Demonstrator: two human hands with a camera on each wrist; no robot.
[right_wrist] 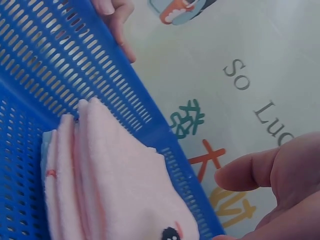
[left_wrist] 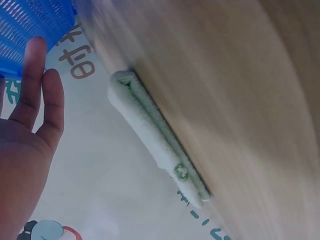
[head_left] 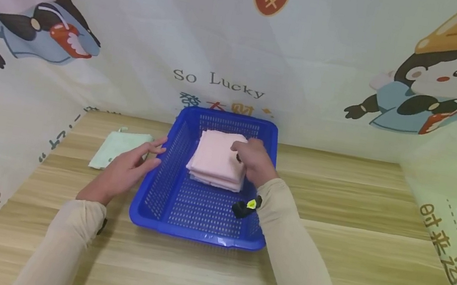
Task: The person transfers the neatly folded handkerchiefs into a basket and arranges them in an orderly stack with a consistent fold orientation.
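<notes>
A blue plastic basket (head_left: 199, 235) stands on the table, holding a stack of folded pink towels (head_left: 216, 155). At the bottom of that stack a light blue edge (right_wrist: 46, 160) shows in the right wrist view. My right hand (head_left: 254, 161) is over the right side of the stack, thumb apart from the fingers and nothing held. In the right wrist view, a gap separates its thumb (right_wrist: 247, 171) from the towels. With loosely extended fingers, my left hand (head_left: 125, 173) touches the basket's left rim. Beside it lies a folded pale green towel (head_left: 116, 148).
Behind the basket rises a white backdrop (head_left: 318, 97) with printed cartoon figures and lettering, which also covers both sides. Wood-grain tabletop (head_left: 351, 193) extends to the right of the basket and in front of it.
</notes>
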